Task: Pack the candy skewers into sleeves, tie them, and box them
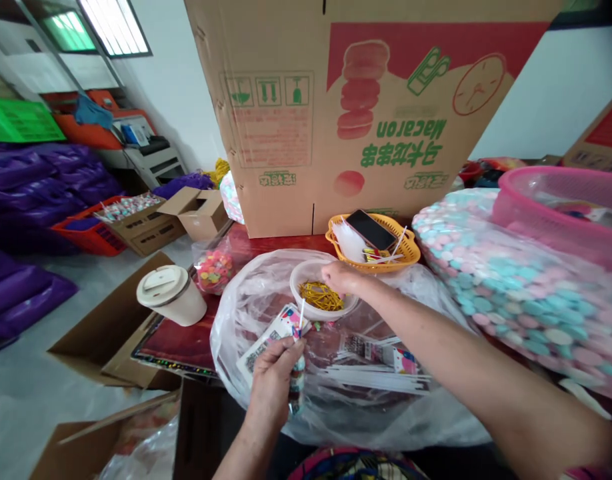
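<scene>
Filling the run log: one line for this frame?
left hand: holds printed packet with white stick | right hand: in clear plastic bowl of gold twist ties

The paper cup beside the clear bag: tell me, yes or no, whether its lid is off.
No, the paper cup stands with its lid on.

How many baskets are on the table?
2. An orange basket with a phone in it sits in front of the big box. A pink basket rests on the candy bag at right. More may be hidden.
</scene>
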A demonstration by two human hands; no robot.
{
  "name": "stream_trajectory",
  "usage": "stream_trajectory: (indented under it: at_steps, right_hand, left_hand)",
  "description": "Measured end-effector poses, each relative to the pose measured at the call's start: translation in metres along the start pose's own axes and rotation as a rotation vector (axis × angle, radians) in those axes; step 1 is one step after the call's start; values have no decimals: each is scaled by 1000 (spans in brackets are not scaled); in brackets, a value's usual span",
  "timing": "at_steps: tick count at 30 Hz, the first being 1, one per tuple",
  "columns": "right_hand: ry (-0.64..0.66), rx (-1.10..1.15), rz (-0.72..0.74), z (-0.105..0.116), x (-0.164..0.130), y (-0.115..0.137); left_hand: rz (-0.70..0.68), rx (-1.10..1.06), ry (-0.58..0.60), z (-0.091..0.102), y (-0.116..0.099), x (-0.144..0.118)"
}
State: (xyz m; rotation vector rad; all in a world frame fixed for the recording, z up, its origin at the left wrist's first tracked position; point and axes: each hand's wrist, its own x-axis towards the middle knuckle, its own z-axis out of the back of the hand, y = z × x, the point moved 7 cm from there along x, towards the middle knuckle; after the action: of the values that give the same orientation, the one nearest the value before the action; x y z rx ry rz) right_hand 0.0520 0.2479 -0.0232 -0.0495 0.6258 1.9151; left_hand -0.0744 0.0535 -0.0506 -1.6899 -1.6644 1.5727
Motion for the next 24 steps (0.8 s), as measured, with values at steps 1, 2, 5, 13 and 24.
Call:
stream_trajectory:
  at_steps: [1, 2, 5, 13, 24]
  right_hand:
    - [3, 49, -21, 0, -2, -4]
    - [9, 101, -45, 1, -4, -8]
    - [-7, 248, -69, 7, -12, -12]
    - [52, 622, 193, 4, -106, 26]
    - [-43, 792, 123, -42, -138, 13]
  left_hand:
    - [4, 2, 17, -5, 1, 0]
    - [8, 2, 29, -8, 3, 1]
    - [9, -11, 30, -13, 5, 3]
    - [27, 57, 1, -25, 4, 5]
    - [-143, 361, 238, -59, 3, -16]
